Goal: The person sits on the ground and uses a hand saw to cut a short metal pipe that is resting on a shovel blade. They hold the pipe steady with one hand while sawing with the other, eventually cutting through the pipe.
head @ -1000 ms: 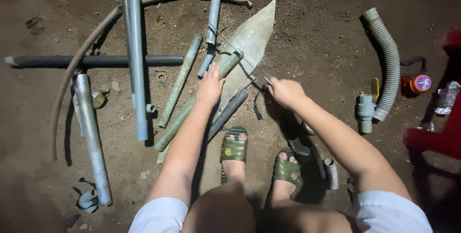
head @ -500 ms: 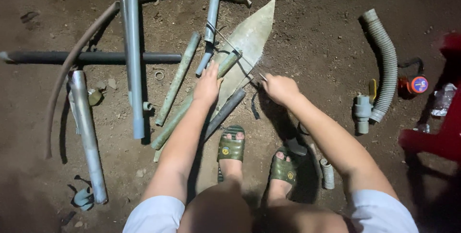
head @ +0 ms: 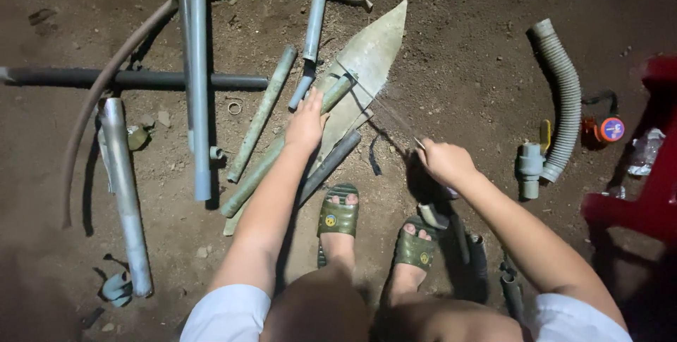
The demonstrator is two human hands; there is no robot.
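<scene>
1. Left hand (head: 305, 125) pressed flat, fingers spread, on green pipe (head: 282, 148) lying over pointed board (head: 367, 67).
2. Hacksaw blade (head: 381, 102) sat across the pipe; cut looked unfinished, pipe not visibly parted.
3. Right hand (head: 444, 162) gripped the blade's end, fingers closed.

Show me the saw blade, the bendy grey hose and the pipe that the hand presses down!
saw blade (head: 384, 109), head view, mid-blade.
bendy grey hose (head: 566, 95), head view, ribbed middle.
pipe (head: 264, 169), head view, bare shaft below left hand (head: 307, 122).
</scene>
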